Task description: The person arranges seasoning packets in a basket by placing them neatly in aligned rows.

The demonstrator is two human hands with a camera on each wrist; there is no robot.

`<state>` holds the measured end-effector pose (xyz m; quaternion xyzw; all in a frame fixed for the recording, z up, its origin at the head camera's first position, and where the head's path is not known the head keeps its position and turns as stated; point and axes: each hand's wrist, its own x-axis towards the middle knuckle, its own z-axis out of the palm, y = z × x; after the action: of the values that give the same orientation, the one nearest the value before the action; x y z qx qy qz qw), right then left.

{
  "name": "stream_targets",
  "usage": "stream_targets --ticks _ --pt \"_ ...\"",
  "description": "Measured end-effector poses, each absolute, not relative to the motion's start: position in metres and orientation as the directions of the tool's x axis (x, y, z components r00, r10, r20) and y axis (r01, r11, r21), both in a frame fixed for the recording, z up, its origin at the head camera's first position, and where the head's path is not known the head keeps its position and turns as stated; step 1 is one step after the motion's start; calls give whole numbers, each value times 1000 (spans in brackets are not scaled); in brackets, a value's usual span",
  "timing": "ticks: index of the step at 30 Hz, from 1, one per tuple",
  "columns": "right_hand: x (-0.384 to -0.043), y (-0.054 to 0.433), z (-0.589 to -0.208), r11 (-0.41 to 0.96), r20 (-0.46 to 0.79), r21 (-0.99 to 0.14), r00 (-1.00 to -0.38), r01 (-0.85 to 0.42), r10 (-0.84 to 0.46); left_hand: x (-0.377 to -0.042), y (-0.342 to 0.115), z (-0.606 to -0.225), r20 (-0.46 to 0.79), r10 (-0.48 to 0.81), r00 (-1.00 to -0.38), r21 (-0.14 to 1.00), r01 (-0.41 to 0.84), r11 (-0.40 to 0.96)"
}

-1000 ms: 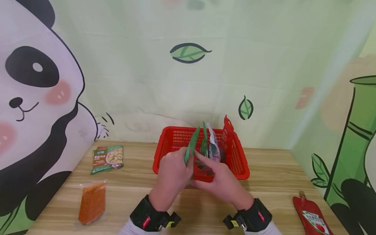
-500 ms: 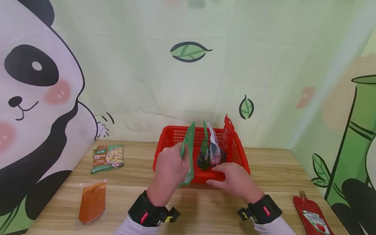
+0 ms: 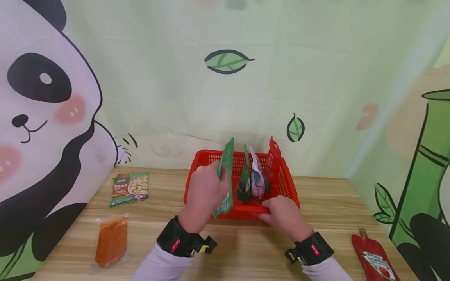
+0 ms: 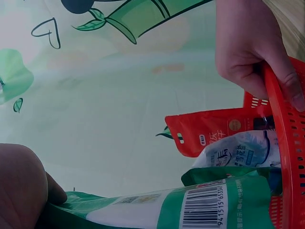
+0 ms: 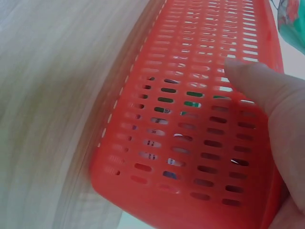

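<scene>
My left hand (image 3: 205,191) pinches a green-and-white packet (image 3: 228,156) by its upper part, upright over the left half of a red plastic basket (image 3: 239,214). A barcode shows on the packet's edge in the left wrist view, and its lower end reaches the basket's front rim. My right hand (image 3: 286,216) grips that rim on the right, thumb (image 5: 252,81) against the outer wall. Inside, on the right, stand a dark green packet (image 3: 245,181), a white-and-purple bag (image 3: 257,179) and a red pouch (image 3: 272,160), side by side.
To the left on the wooden table (image 3: 165,195) lie a green-and-brown food packet (image 3: 130,188) and a clear bag of orange-red paste (image 3: 111,240). A red capped ketchup pouch (image 3: 374,257) lies far right. A printed cloth (image 3: 168,97) hangs behind.
My right hand has left the green packet and moved right and down onto the basket's front rim. My left hand keeps the packet, shifted slightly left and then raised.
</scene>
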<state>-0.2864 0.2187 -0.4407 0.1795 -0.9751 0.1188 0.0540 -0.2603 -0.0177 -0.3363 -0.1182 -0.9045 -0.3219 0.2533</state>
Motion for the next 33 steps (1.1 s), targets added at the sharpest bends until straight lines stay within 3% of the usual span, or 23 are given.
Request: stream_targets --ticks 8,22,33 --pt "-288 219 -444 902 219 -98 -894 -419 -392 -290 -17 -335 449 57 -892 556 328 764" --pt "-288 222 -446 891 214 -82 -881 -446 -421 -347 -10 -345 180 53 -982 651 160 742" --pt "-290 224 -447 891 219 -107 -885 -441 -412 -385 2 -361 20 25 -999 687 32 726"
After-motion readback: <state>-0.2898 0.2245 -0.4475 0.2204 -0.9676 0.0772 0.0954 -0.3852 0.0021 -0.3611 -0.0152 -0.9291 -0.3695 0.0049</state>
